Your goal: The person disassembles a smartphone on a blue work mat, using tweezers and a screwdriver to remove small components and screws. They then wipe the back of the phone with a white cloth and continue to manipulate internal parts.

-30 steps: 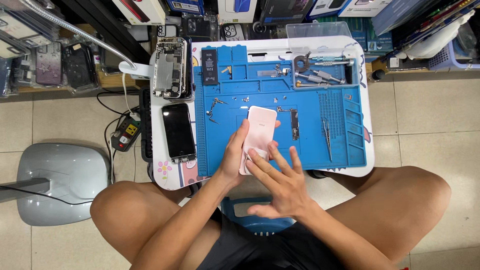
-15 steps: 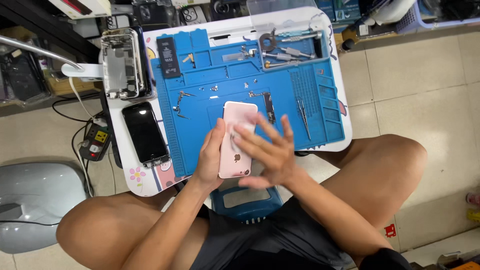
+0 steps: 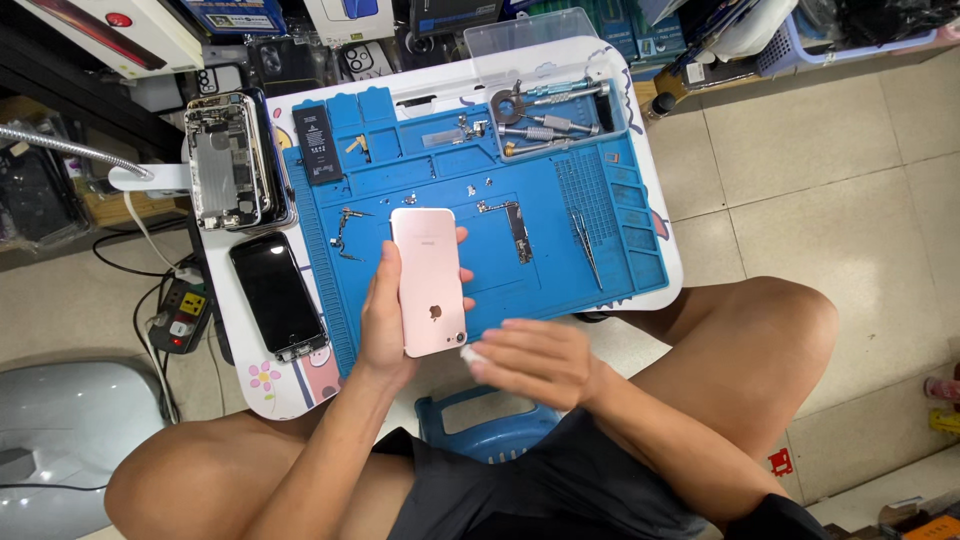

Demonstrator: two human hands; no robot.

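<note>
My left hand (image 3: 383, 320) grips a pink phone (image 3: 428, 280) by its edges, back side up, above the blue repair mat (image 3: 480, 175). Close to the phone's lower corner, my right hand (image 3: 530, 362) pinches a small white wad (image 3: 471, 353). A circuit board (image 3: 518, 230) and tweezers (image 3: 586, 248) lie on the mat to the right of the phone. A black battery (image 3: 317, 145) rests at the mat's top left.
A black phone (image 3: 278, 295) lies face up on the small white table (image 3: 640, 150), left of the mat. Opened phone housings (image 3: 230, 160) are stacked behind it. A tool tray (image 3: 550, 110) sits at the back. A power strip (image 3: 182, 315) lies on the floor; a blue stool (image 3: 490, 430) stands below.
My right hand slid off the phone's back down to its lower corner. My left hand still holds the phone. The view shifted slightly.
</note>
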